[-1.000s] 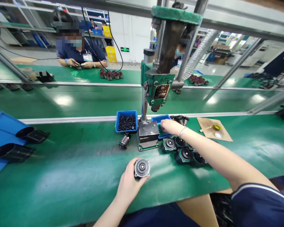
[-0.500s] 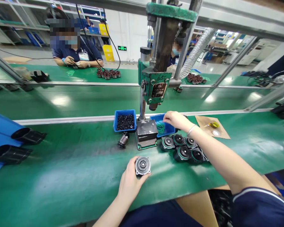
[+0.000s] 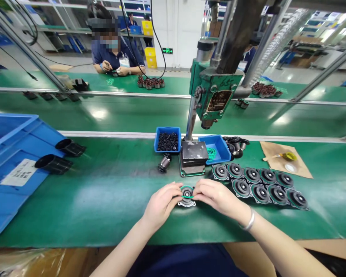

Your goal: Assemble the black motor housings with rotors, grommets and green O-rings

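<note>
In front of me on the bench is a round metal end cap with screw lugs and a ringed centre. A thin green rubber ring lies across its top, stretched between both hands. My left hand pinches the ring's left side, and my right hand pinches the right side. Fingers hide the cap's left and right edges. Just behind is a hand press with a black block on its base. Right of that block, a blue bin holds more green rings.
Rows of similar capped units stand to the right. Behind them, cardboard carries a brush. A blue bin of small black parts and a rotor lie left of the press. A large blue crate is far left; a co-worker sits opposite.
My right hand has come from the ring bin to the end cap with a green ring. My left hand now pinches the ring instead of cradling the cap. The view has shifted.
</note>
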Demonstrator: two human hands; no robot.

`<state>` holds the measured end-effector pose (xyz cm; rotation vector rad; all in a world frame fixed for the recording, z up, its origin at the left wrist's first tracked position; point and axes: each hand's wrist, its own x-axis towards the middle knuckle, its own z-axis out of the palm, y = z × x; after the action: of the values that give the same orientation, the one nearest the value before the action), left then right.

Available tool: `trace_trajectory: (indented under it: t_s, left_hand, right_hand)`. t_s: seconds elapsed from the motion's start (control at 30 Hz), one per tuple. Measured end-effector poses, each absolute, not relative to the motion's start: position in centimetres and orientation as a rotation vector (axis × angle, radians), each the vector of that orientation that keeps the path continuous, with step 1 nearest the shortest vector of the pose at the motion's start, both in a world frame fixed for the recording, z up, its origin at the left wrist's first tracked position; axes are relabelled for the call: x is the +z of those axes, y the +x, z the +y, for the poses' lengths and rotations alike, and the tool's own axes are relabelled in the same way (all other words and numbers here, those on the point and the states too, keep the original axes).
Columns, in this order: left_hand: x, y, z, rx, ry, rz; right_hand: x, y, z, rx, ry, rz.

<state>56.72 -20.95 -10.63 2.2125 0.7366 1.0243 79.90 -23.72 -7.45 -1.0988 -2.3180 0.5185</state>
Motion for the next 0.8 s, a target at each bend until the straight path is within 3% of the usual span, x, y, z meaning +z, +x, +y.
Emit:
trace_trajectory:
  t_s: [0.27,0.57,0.8]
  left_hand:
    - [-11.1,55.9,-20.1,0.896,2.173,0.715]
    - [-9.6,54.9,-20.9,0.583,2.202,0.682]
    - [-12.3,55.8,-22.8,0.8,2.212,0.844]
  right_hand:
    - [-8.5,80.0,-24.5,0.638,-1.2,-2.258]
    - [-10.3,78.1,-27.7,0.15,-1.167,-2.286]
    - [-10.3,78.4,-28.5,0.003,-1.1,-2.167]
